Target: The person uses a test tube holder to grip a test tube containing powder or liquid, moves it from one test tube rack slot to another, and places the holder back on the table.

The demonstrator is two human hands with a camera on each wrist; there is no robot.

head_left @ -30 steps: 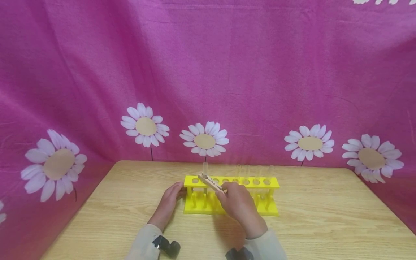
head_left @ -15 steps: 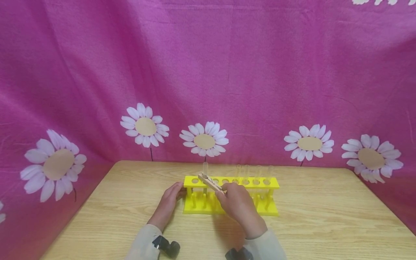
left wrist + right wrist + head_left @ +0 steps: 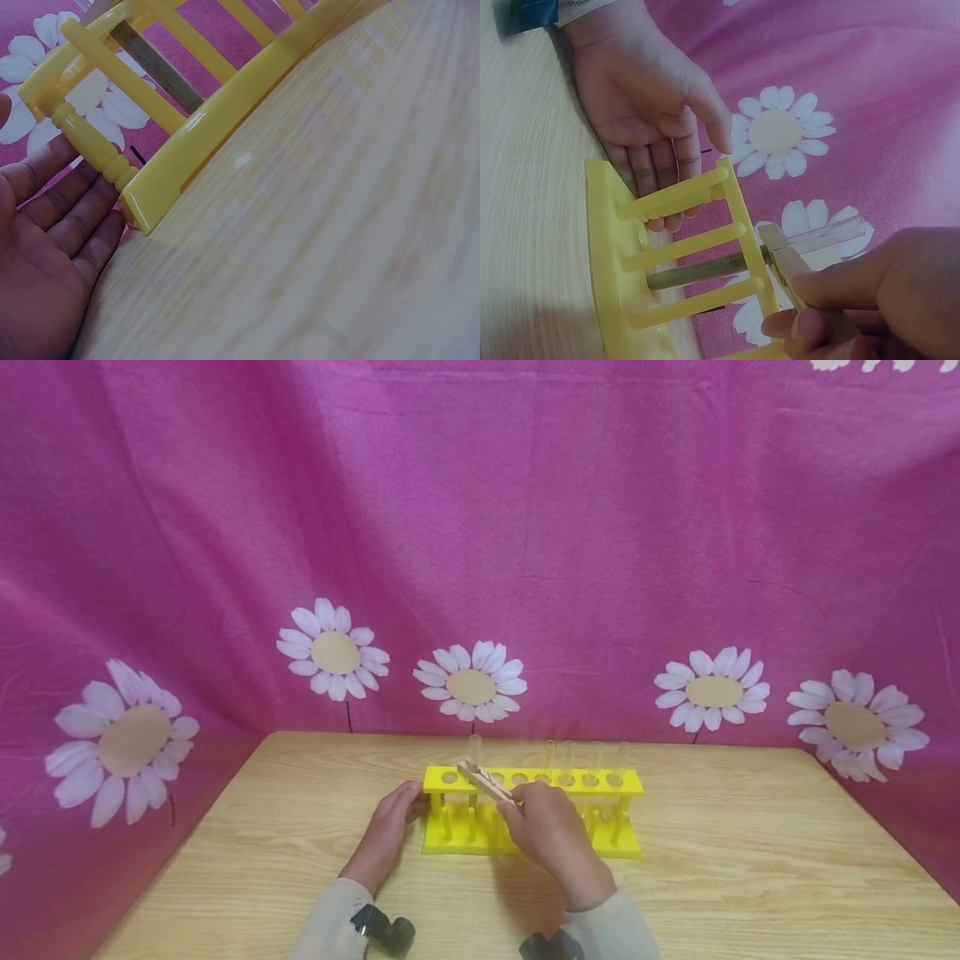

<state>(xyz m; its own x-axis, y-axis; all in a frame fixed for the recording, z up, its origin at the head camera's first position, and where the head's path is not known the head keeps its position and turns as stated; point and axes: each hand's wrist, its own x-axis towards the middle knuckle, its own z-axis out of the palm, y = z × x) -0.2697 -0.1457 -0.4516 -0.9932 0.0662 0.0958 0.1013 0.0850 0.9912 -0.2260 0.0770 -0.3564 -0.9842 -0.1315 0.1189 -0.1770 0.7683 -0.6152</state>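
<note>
Dark-bottomed tube (image 3: 712, 268): is standing in the second hole from the left end of the yellow rack (image 3: 465, 843), its clear upper part rising above the top board.
Tube axis: is running upright, the mouth pointing up and the dark end pointing down towards the rack's base.
Wooden clamp (image 3: 487, 782): is gripping the tube just above the top board.
Clamp axis: is slanting across the rack, the gripping end pointing towards the back-left corner of the table (image 3: 735, 843), the tail pointing right and frontwards.
Right hand (image 3: 557, 827): is pinching the clamp's tail between thumb and curled fingers.
Left hand (image 3: 386, 822): is lying open at the rack's left end, fingers extended, fingertips touching the end post.
Rack place: is sitting near the table's back edge, roughly midway between the back corners, its long axis running along that edge.
Clear tubes (image 3: 596, 756): four are standing upright in the holes nearest the rack's right end, mouths pointing up.
Sleeves (image 3: 330, 918): are covering both forearms, pale, a black device (image 3: 386, 931) sitting at each wrist.
Magenta cloth (image 3: 480, 527): is hanging behind the back edge, showing white daisies (image 3: 470, 687).
</note>
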